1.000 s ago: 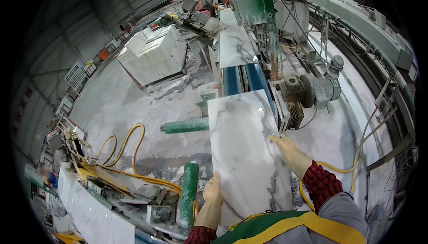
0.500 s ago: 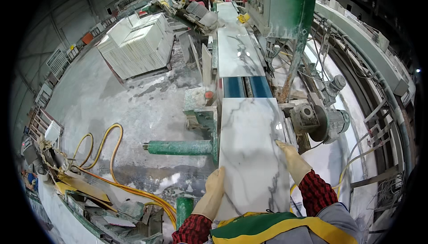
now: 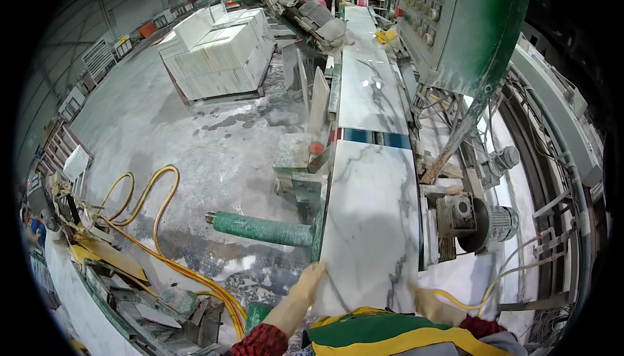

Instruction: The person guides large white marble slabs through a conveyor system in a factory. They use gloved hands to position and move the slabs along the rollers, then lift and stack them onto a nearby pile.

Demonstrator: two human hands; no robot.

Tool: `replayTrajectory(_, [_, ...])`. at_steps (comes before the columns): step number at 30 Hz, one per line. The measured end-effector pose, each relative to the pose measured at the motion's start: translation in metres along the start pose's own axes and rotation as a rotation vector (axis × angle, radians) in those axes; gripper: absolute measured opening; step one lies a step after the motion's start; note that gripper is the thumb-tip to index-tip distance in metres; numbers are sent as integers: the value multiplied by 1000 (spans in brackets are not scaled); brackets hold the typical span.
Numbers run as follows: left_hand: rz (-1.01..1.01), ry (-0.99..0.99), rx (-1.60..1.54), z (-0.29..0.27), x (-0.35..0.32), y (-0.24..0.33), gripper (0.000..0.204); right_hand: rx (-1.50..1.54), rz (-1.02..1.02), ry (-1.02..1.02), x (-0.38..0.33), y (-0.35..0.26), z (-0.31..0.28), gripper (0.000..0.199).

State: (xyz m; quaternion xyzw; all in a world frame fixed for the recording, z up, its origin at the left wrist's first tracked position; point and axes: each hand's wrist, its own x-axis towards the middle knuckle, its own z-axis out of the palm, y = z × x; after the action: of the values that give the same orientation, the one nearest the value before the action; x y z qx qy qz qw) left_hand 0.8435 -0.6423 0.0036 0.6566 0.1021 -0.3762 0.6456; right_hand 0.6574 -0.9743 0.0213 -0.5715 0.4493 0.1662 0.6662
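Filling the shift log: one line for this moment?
left hand: on slab near corner | right hand: on slab near edge | slab: flat on conveyor

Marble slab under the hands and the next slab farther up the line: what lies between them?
In the head view, a short stretch of blue conveyor belt separates the near marble slab from the far slab.

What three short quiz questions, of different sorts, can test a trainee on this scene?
1. True or false: both hands touch the near end of the white marble slab.
2. What lies on the floor to the person's left? A) a yellow hose B) a blue rope C) a red chain
3. Fill in: the roller sticking out left of the slab is ____ in colour.

Key: 1 true: left hand, right hand. 2 A. 3 green.
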Motion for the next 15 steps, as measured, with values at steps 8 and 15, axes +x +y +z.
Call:
replayTrajectory(8, [-29, -34, 93, -7, -3, -12, 74, -270, -213, 116, 47, 51, -7, 79])
replayTrajectory(15, [-55, -45, -27, 0, 25, -7, 69, -344, -136, 96, 26, -15, 5, 89])
